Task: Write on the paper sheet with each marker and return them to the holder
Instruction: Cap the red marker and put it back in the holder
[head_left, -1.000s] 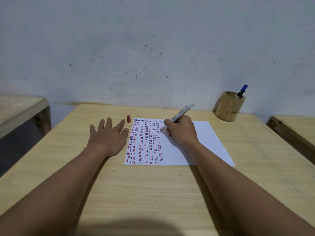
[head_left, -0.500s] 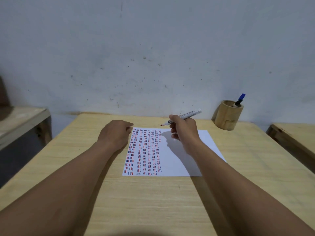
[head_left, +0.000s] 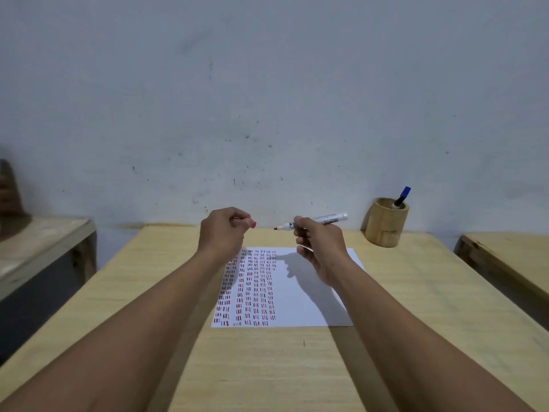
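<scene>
Light wooden table (head_left: 267,367) nearest, white paper sheet (head_left: 309,295) flat on it, left part filled with red and dark dashes. Both hands raised above the sheet's far edge. Left hand (head_left: 221,233) pinches small red cap (head_left: 253,224) at fingertips. Right hand (head_left: 319,248) closed around white-barrelled red marker (head_left: 315,222), bare tip pointing at the cap, small gap between. Risks: misaligned capping inks the fingers; loose pinch drops the cap. Far right: round bamboo holder (head_left: 386,223) with blue-capped marker (head_left: 401,197), well apart.
</scene>
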